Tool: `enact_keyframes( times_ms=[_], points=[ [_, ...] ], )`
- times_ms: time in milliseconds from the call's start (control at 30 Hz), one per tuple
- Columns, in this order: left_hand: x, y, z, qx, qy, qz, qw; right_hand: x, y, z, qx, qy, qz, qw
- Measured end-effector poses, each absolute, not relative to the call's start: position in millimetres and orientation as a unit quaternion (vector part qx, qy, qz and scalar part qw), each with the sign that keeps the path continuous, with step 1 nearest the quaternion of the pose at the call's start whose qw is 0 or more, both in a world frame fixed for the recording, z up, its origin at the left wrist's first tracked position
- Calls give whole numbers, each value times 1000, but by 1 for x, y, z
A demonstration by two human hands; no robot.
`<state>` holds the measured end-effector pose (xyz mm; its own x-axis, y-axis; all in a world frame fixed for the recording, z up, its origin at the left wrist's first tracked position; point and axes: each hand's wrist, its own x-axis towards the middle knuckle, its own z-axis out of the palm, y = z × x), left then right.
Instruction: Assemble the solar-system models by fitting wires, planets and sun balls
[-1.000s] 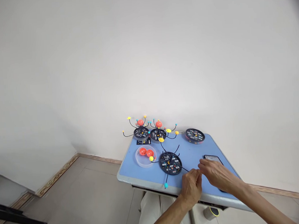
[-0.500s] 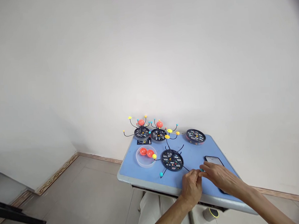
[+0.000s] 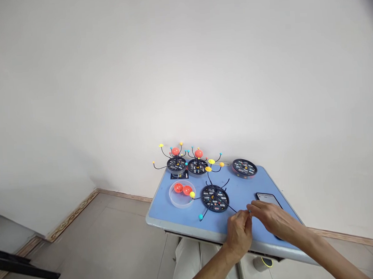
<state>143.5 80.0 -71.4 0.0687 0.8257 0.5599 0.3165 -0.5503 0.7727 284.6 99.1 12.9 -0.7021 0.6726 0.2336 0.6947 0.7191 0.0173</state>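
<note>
A black round base [image 3: 215, 198] with thin black wire arms lies near the front of the blue table [image 3: 165, 209]. Its arms carry a yellow ball [image 3: 192, 194], a teal ball [image 3: 201, 216] and a yellow disc [image 3: 208, 169]. My left hand [image 3: 239, 232] is closed in a pinch on the end of the arm that reaches toward me. My right hand [image 3: 270, 218] meets it there, fingertips pinched on a tiny teal bead [image 3: 249, 211] at the arm's tip.
Two finished models with orange balls [image 3: 176, 161] [image 3: 197, 163] stand at the table's back. A clear dish [image 3: 182, 194] holds orange half-shells. Another black base [image 3: 244, 168] lies back right. A phone [image 3: 267, 199] rests beside my right hand. Tiled floor lies to the left.
The black base turned: its teal ball swung from the front edge leftward and the yellow disc moved back. My hands stayed together at the arm's tip.
</note>
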Motion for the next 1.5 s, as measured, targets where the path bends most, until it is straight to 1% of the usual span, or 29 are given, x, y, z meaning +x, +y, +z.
enact_keyframes(
  times_ms=[167,467,700,900,967,1067,1167,1233,1367,1500],
  points=[
    [144,79,-71,664,405,577,249,274,100,22,-347,-931,-85,71],
    [142,77,-67,661,412,575,249,277,101,16,-335,-928,-139,88],
    [141,76,-66,658,436,554,264,277,103,12,-342,-925,-134,97],
    [134,73,-60,678,435,534,258,283,104,10,-360,-922,-96,102],
    [130,69,-62,683,446,534,222,286,104,10,-377,-916,-73,116],
    [123,63,-74,692,502,506,111,293,104,10,-395,-907,-43,138],
    [114,62,-90,697,569,435,-4,299,101,10,-403,-902,-23,154],
    [108,65,-98,701,601,380,-58,301,99,9,-412,-896,-15,165],
    [103,76,-104,721,618,289,-118,306,96,11,-419,-889,-7,182],
    [104,78,-103,727,622,249,-148,311,96,11,-421,-891,-28,170]
  ],
)
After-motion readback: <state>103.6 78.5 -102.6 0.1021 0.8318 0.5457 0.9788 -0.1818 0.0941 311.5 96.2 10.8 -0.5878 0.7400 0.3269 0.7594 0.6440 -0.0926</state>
